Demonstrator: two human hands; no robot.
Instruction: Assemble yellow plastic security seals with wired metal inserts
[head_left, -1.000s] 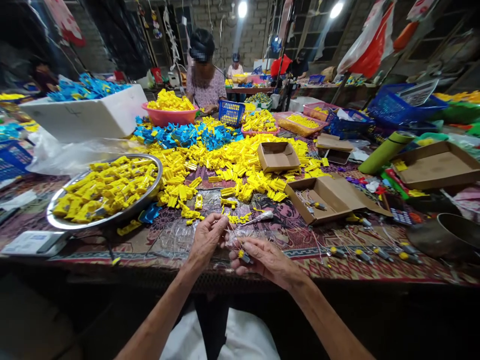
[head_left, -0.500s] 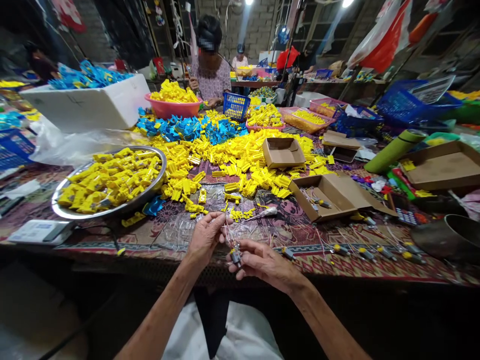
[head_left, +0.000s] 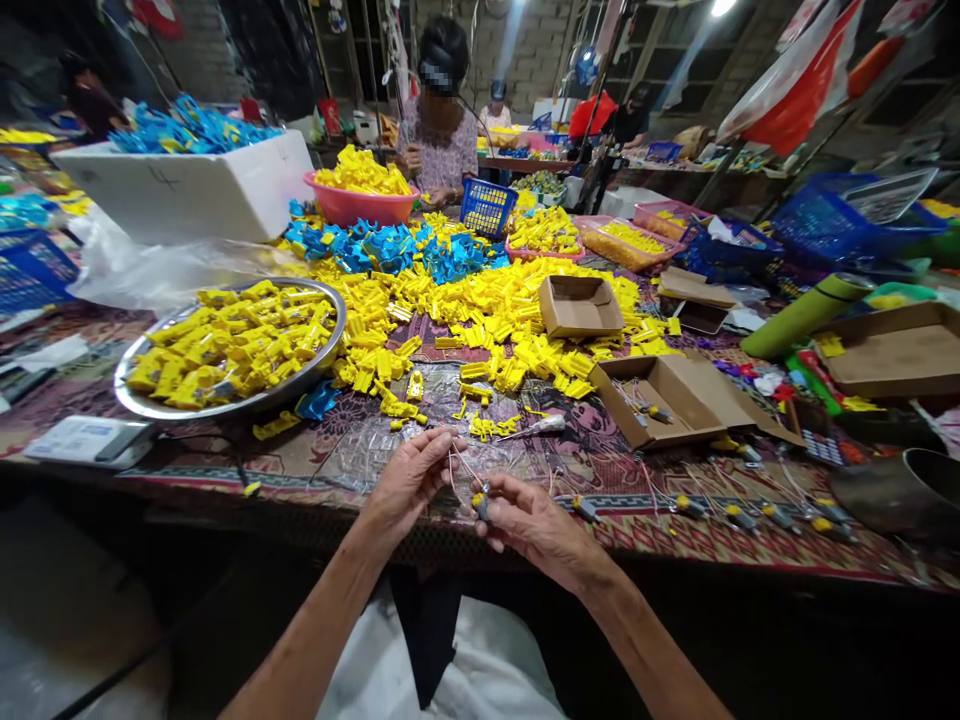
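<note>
Left-hand fingers (head_left: pixel 442 445) and right-hand fingers (head_left: pixel 504 490) pinch a small wired motor (head_left: pixel 481 506); more wired motors (head_left: pixel 690 507) lie to their right, yellow plastic pieces (head_left: pixel 480 425) just beyond them

You have one left hand (head_left: pixel 409 482), one right hand (head_left: pixel 536 530), one wired part (head_left: pixel 481 506), one steel tray (head_left: pixel 225 407), one pink basin (head_left: pixel 360 213), three open cardboard boxes (head_left: pixel 581 305).

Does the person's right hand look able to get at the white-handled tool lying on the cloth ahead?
Probably yes: the right hand sits close to the white-handled tool, with nothing bulky between them. It would likely first release the small wired part.
</note>
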